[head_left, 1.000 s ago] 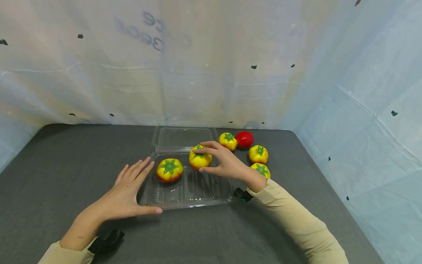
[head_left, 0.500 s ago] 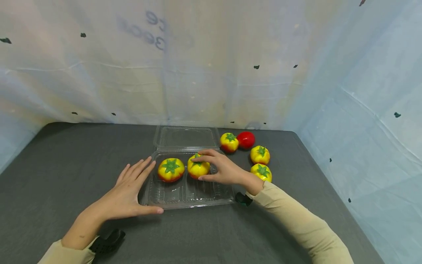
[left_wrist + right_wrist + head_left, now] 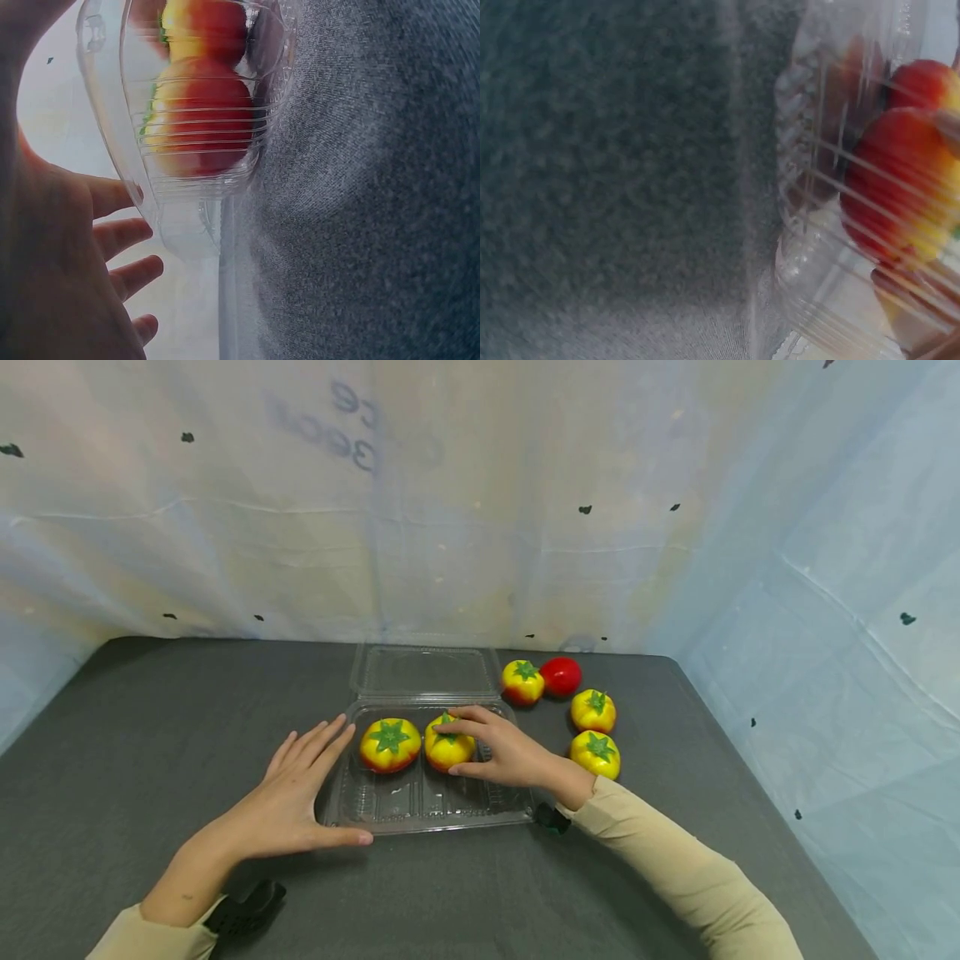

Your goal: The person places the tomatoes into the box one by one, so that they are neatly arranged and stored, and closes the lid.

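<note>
The right hand (image 3: pixel 510 757) pinches a yellow-red fruit (image 3: pixel 442 750) inside the clear tray (image 3: pixel 450 821); the left hand (image 3: pixel 281 806), fingers (image 3: pixel 139 275) spread, seemingly touches its rim (image 3: pixel 111 112).

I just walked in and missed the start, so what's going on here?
A person's right hand holds a yellow fruit between thumb and fingers, inside an open clear box. A second fruit sits beside it in the box. The left hand, fingers spread, is at the box's left end. To the right, three more fruits and a red one lie on the dark table.
</note>
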A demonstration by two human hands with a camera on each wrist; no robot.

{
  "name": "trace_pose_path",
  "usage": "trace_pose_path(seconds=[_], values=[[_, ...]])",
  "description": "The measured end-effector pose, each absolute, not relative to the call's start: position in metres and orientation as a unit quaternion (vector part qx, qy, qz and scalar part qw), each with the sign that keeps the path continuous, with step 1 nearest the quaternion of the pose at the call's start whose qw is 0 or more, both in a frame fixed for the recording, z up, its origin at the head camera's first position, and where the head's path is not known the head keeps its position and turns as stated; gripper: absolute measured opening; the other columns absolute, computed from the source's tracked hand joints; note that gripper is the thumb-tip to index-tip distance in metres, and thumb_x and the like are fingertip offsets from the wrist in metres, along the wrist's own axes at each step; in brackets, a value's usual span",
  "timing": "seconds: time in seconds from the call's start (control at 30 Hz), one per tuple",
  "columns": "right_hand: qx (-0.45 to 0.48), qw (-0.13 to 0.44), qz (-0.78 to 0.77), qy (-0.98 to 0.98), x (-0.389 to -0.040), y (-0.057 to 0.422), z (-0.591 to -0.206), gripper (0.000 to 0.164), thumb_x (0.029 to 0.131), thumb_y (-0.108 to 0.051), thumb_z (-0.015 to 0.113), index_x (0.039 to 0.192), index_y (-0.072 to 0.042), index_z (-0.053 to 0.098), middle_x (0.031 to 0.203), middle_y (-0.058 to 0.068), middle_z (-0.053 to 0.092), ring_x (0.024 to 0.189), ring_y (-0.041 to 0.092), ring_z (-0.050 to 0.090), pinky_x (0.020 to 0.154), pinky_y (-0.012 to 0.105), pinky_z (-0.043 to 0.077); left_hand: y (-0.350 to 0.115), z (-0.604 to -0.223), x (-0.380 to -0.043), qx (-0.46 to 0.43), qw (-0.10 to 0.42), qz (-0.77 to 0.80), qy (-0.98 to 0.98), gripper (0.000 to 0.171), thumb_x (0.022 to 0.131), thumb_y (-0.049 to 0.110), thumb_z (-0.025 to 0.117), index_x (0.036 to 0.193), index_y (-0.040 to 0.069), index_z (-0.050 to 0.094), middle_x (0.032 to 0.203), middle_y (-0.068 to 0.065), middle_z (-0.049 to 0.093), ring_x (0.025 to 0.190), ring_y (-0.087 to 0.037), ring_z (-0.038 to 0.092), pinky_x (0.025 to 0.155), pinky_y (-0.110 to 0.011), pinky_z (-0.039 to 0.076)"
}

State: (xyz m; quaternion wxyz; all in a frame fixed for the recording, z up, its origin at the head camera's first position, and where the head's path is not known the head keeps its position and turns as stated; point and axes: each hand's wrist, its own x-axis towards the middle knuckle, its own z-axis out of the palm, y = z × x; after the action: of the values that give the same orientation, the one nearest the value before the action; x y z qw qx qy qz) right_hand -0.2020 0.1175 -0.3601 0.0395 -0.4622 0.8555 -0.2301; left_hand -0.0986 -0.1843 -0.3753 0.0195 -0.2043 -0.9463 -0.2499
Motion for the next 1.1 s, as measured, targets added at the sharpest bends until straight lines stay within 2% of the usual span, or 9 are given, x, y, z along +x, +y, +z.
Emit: trace_pose_path(seconds=[0.27,1.1], values=[[-0.462,0.017,-0.232,0.856,-0.2024,0.1141,-0.3613,0.054,0.086,-0.03,0.073,0.135,-0.016,0.056,0.138,0.011,0.047,0.125,0.025,0.048,0.101,0.04,0.045,-0.1834,-0.3745,-0.0999,-0.203,0.02,-0.247,-0.947,0.124,0.064,0.072,0.072,0.155,0.01,0.016,0.16,-0.015,0.011,0.144,-0.042,0.013,0.113,-0.062,0.001],[-0.447,0.025,-0.255,0.857,-0.1981,0.1202,-0.3567,0.057,0.083,-0.03,0.076,0.135,-0.015,0.055,0.14,0.011,0.046,0.128,0.026,0.046,0.103,0.043,0.044,-0.1851,-0.3745,-0.098,-0.206,0.018,-0.252,-0.946,0.122,0.065,0.07,0.073,0.155,0.011,0.015,0.16,-0.015,0.011,0.144,-0.042,0.012,0.114,-0.061,-0.001]])
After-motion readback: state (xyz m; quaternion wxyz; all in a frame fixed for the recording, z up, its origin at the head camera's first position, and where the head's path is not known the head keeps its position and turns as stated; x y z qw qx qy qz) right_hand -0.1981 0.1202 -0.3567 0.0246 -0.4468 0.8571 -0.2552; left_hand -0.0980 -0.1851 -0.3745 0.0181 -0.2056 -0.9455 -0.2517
